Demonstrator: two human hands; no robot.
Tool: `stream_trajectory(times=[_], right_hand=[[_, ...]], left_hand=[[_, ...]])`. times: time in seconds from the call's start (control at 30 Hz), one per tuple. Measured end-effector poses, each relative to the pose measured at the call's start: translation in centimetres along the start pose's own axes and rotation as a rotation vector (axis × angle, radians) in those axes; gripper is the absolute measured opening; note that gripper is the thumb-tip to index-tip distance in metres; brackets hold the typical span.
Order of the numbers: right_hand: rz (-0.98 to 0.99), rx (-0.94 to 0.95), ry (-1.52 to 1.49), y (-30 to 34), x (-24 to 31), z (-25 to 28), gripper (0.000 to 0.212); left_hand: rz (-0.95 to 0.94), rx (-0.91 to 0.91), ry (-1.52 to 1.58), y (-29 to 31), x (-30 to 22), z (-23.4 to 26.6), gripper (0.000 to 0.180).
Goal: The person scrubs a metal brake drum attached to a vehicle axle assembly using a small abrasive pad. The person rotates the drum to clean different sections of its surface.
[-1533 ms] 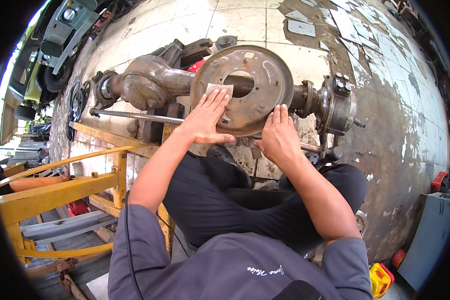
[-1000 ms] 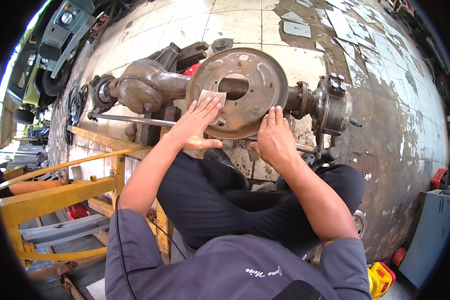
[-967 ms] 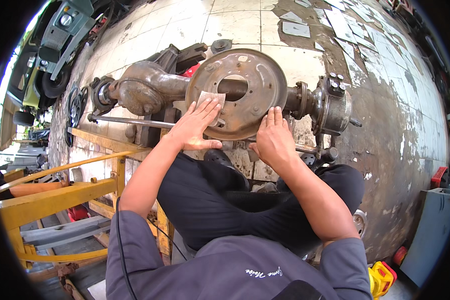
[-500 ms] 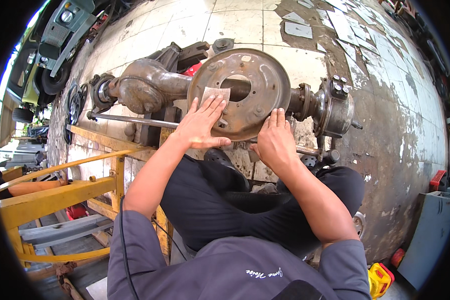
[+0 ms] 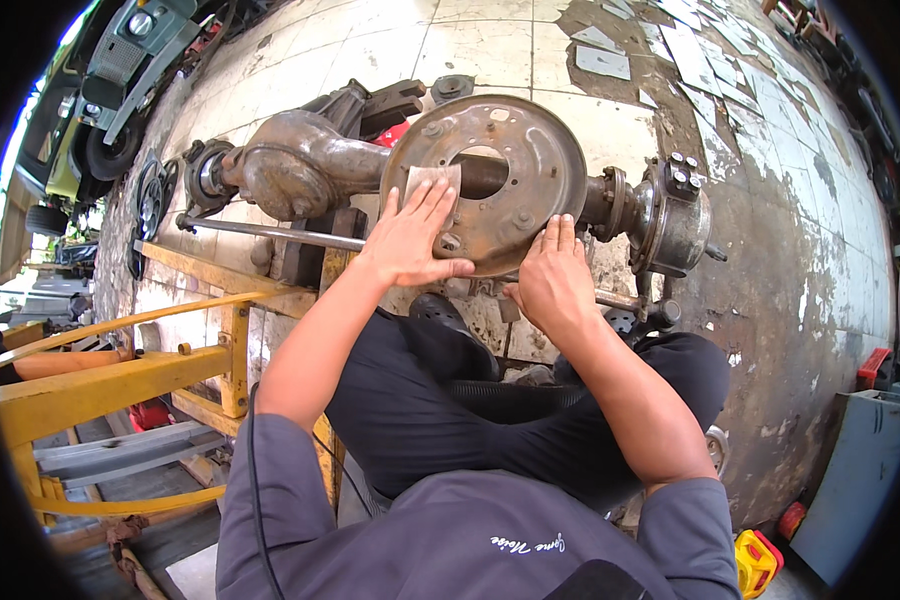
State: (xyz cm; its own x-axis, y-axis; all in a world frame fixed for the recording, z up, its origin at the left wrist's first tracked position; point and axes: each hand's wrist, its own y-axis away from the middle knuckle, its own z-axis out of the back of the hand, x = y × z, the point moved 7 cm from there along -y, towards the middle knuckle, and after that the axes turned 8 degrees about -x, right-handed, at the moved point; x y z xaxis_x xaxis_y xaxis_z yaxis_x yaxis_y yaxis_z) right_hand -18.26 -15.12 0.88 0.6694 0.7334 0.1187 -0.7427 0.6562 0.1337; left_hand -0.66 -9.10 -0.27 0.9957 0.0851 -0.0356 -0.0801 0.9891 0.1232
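Observation:
A round, brown-stained metal backing plate (image 5: 530, 165) with a large centre hole stands tilted before me, in front of an axle housing (image 5: 288, 165). My left hand (image 5: 415, 235) lies flat on the plate's left side, fingers stretched out. Its fingertips press a small tan piece of sandpaper (image 5: 433, 178) against the metal beside the centre hole. At the lower right rim, my right hand (image 5: 555, 275) grips the plate, with its fingers on the face and the thumb below the edge. The plate's back is hidden.
A hub-like metal part (image 5: 670, 225) with studs sits at the axle's right end. A long steel rod (image 5: 280, 234) runs along its near side. At left stands a yellow metal frame (image 5: 120, 385). Broken tiles (image 5: 602, 62) lie far right; a grey-blue cabinet (image 5: 850, 480) stands at right.
My left hand and the sandpaper have slid slightly away from me across the plate. My right hand keeps its grip on the rim.

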Motion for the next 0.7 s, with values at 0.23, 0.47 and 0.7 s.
stream_trajectory(times=[0.23, 0.47, 0.7], right_hand=[[0.030, -0.054, -0.024, 0.2, -0.6, -0.4, 0.096], [0.011, 0.013, 0.027, 0.0, 0.1, 0.1, 0.097], [0.020, -0.031, -0.003, 0.1, -0.4, -0.1, 0.097]], left_hand=[[0.012, -0.058, 0.050, 1.5, -0.8, -0.8, 0.121], [0.078, -0.044, -0.006, 0.2, -0.4, -0.3, 0.118], [0.069, -0.046, 0.001, 4.5, -2.0, -0.2, 0.113]])
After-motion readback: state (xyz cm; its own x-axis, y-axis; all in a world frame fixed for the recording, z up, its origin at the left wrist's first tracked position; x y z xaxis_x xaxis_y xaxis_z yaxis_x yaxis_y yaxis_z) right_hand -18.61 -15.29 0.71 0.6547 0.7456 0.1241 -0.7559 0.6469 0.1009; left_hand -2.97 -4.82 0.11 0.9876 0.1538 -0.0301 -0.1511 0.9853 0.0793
